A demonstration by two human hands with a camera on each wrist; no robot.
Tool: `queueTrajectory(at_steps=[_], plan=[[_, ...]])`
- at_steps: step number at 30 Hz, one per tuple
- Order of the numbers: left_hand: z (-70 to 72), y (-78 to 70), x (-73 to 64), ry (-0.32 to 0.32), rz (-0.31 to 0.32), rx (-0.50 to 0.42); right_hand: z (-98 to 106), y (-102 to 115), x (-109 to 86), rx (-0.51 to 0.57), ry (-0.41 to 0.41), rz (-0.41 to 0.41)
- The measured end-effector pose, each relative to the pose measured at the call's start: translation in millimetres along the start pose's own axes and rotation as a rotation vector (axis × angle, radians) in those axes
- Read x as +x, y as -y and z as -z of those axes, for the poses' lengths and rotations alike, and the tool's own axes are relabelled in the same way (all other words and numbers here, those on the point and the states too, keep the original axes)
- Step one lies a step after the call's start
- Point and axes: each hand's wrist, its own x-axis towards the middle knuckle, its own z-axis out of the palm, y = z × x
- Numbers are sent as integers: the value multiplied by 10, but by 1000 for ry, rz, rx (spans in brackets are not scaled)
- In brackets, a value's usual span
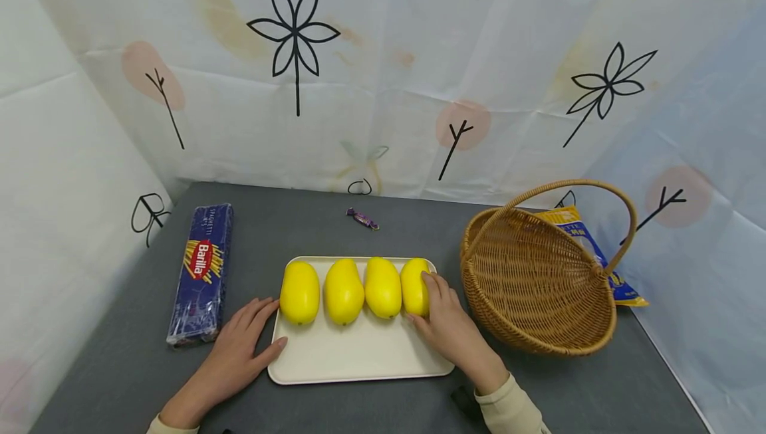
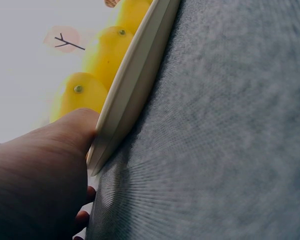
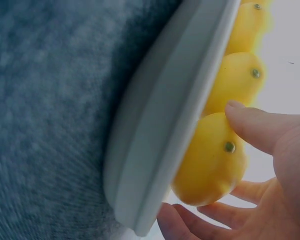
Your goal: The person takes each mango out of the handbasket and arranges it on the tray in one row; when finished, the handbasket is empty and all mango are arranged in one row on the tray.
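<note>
Several yellow mangoes stand in a row along the far side of a cream rectangular tray (image 1: 353, 361). My right hand (image 1: 445, 321) holds the rightmost mango (image 1: 414, 288), thumb on its near left side and fingers curved over its right side. In the right wrist view, the thumb presses that mango (image 3: 212, 160) near its stem end while the fingers lie round its other side. At the tray's left edge rests my left hand (image 1: 242, 344), its thumb over the rim and its fairly straight fingers along the outside, close to the leftmost mango (image 1: 300, 293).
A blue spaghetti pack (image 1: 200, 274) lies left of the tray. Behind the tray is a small purple wrapped candy (image 1: 362, 218). A wicker basket (image 1: 538, 274) with a tall handle stands tilted at the right, partly hiding a blue and yellow bag (image 1: 625, 291). Printed cloth (image 1: 383, 75) encloses the table.
</note>
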Motion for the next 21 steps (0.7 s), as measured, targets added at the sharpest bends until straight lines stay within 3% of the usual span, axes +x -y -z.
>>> queueTrajectory(at_steps=[11,16,21], plan=[[-11,8,-30,3,20,-40,34,-7,-35,66,48,-35],[31,-39,-21,17,26,-126,118,28,-89,81,52,-42],[156,-206,43,-61,-41,-221,268,127,-140,50,17,-2]])
